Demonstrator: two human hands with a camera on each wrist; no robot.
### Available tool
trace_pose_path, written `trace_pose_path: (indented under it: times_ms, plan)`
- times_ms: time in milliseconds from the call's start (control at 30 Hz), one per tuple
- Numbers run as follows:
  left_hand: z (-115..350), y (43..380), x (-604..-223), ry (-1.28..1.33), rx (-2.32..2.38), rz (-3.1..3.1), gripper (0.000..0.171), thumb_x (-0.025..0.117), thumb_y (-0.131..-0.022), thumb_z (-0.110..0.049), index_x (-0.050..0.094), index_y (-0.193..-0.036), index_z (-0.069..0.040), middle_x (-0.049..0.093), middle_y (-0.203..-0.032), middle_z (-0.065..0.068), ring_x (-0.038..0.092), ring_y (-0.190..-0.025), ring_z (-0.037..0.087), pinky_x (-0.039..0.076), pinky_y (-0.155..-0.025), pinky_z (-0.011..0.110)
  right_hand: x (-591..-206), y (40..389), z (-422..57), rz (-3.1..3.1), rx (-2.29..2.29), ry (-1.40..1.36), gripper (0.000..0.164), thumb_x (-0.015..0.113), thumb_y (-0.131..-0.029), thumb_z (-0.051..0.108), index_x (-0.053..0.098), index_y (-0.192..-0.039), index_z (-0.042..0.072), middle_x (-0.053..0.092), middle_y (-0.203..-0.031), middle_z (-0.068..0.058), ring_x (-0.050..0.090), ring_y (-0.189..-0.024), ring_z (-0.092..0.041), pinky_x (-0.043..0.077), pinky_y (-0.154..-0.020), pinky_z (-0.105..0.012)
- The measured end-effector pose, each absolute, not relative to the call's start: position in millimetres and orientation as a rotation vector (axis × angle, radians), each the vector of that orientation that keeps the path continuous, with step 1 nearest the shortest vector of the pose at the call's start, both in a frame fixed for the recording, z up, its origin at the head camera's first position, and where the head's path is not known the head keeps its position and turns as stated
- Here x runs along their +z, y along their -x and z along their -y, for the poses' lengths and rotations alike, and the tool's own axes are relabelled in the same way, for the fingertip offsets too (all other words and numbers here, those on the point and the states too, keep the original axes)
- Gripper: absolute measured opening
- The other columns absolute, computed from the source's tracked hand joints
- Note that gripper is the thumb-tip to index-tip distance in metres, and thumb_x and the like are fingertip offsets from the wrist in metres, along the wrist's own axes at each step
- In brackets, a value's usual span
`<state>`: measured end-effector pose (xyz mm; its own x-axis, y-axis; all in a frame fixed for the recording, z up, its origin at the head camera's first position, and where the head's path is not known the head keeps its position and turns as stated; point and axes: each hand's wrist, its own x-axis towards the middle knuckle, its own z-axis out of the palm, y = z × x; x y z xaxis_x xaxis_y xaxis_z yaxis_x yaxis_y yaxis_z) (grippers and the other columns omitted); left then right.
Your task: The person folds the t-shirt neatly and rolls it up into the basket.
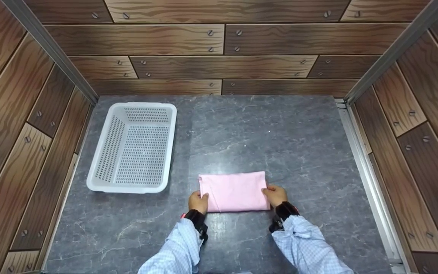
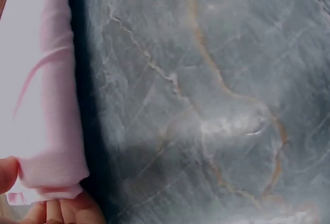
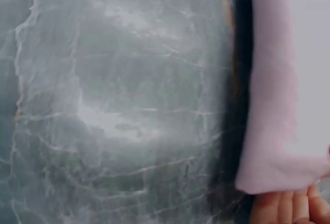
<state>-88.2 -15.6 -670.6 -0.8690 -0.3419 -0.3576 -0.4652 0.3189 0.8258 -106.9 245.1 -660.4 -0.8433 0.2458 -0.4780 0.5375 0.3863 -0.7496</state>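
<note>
A pink cloth, folded into a flat rectangle, is at the near middle of the grey marbled tabletop. My left hand pinches its left end, thumb on top. At the opposite end my right hand grips the cloth in the same way. In the left wrist view, the fingers go under the end of the thick folded cloth. The right wrist view has the fingers beneath the cloth's other end. Whether the cloth touches the tabletop, I cannot tell.
A white perforated plastic basket stands at the left of the tabletop, with nothing inside it. Wood-patterned walls enclose the back and both sides. A metal rail runs along the right edge.
</note>
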Motion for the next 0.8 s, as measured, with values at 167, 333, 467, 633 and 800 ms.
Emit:
trace_pose_path:
  times_ms: [167,333,467,633,800]
  plan:
    - [24.1,92.7,-669.3,0.636,1.529,-2.411,0.025,0.063,-0.089,-0.012,0.069,-0.099,0.010,0.070,-0.098,0.025,0.066,-0.089,0.033,0.052,-0.081,0.043,-656.7,108.1,-245.3,-2.362,-1.377,-0.688,0.035,0.063,-0.089,0.017,0.067,-0.105,-0.014,0.070,-0.095,-0.021,0.062,-0.085,-0.026,0.051,-0.075,-0.030]
    - [38.1,105.5,-754.1,0.519,1.595,-2.494,0.024,0.065,-0.086,-0.020,0.069,-0.096,0.001,0.071,-0.091,0.017,0.064,-0.080,0.025,0.051,-0.072,0.035,-656.5,109.3,-243.5,-2.331,-1.430,-0.671,0.023,0.063,-0.088,0.015,0.063,-0.075,-0.003,0.049,-0.062,0.002,0.046,-0.060,-0.011,0.039,-0.055,-0.022]
    - [41.9,117.0,-821.3,0.540,1.633,-2.538,0.023,0.064,-0.088,-0.027,0.064,-0.092,-0.004,0.068,-0.085,0.012,0.060,-0.073,0.019,0.047,-0.064,0.032,-656.5,109.7,-240.3,-2.279,-1.470,-0.664,0.018,0.062,-0.089,0.014,0.062,-0.080,-0.001,0.048,-0.062,0.004,0.046,-0.056,-0.009,0.039,-0.050,-0.021]
    - [42.6,105.5,-733.0,0.555,1.736,-2.395,0.027,0.060,-0.091,-0.018,0.061,-0.105,0.005,0.067,-0.099,0.023,0.063,-0.091,0.034,0.050,-0.080,0.043,-655.3,109.2,-237.5,-2.220,-1.474,-0.685,0.030,0.061,-0.091,0.015,0.064,-0.106,-0.011,0.063,-0.081,-0.005,0.056,-0.066,-0.011,0.049,-0.058,-0.024]
    - [42.7,99.4,-657.5,0.582,1.679,-2.388,0.027,0.053,-0.094,-0.007,0.058,-0.114,0.011,0.065,-0.109,0.028,0.062,-0.100,0.038,0.049,-0.087,0.044,-653.0,113.1,-236.0,-2.132,-1.542,-0.736,0.042,0.062,-0.092,0.017,0.059,-0.125,-0.010,0.068,-0.100,-0.010,0.061,-0.080,-0.011,0.054,-0.068,-0.026]
